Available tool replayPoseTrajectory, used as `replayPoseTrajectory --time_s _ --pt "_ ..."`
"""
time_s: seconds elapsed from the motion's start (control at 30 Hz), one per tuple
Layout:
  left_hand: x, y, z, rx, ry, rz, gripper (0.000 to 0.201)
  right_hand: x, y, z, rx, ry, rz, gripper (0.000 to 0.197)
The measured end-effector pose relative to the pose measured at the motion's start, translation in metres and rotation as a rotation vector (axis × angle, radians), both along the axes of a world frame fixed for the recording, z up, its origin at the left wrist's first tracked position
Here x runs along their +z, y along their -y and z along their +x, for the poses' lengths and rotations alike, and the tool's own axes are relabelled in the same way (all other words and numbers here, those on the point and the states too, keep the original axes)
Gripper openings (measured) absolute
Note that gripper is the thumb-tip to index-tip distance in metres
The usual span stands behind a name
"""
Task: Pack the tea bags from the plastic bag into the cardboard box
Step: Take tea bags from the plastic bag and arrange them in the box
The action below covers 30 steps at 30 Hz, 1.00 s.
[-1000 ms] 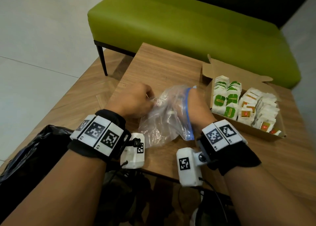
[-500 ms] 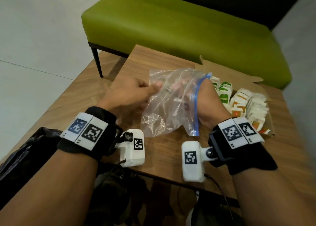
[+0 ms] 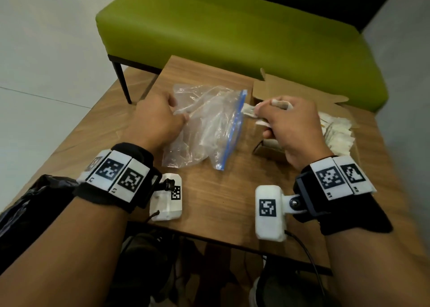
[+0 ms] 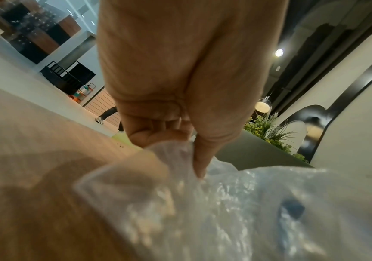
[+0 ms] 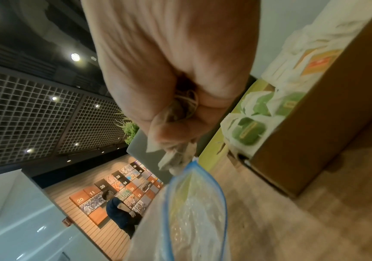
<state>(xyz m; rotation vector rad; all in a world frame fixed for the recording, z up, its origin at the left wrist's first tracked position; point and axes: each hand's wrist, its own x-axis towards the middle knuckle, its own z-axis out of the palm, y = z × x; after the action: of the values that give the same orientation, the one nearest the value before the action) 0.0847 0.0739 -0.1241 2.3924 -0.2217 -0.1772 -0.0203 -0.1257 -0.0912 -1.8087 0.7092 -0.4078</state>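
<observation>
Wooden table [image 3: 209,202], plastic bag [image 3: 209,130], cardboard box [image 3: 270,153]

The clear plastic zip bag [image 3: 204,125] lies mid-frame on the wooden worktop [image 3: 216,197], the open brown cardboard box [image 3: 293,90] to its right, the green padded bench [image 3: 232,27] behind both.

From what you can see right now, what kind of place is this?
Probably a public lounge or lobby: a green bench behind a low wooden table, numbered display tiles on a far wall, and decorative plants.

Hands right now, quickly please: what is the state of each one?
Left hand: fingers closed, gripping the clear plastic zip bag with blue seal.
Right hand: fingers closed around a bunch of white paper tea bags, just outside the bag mouth.
</observation>
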Motion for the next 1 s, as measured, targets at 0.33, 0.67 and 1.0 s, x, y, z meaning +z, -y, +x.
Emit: replayPoseTrajectory --time_s 0.33,0.67,1.0 --pt "0.061 0.041 -0.028 -0.110 0.376 -0.016 0.047 0.028 0.009 -0.026 0.069 0.295 0.019 0.010" --pt "0.074 0.114 -0.078 -0.506 -0.167 -0.459 0.020 0.034 0.047 -0.072 0.136 0.369 0.009 0.009" --pt "0.052 0.167 -0.093 -0.424 0.141 -0.304 0.010 -0.001 0.097 -0.103 -0.160 0.415 0.358 0.008"
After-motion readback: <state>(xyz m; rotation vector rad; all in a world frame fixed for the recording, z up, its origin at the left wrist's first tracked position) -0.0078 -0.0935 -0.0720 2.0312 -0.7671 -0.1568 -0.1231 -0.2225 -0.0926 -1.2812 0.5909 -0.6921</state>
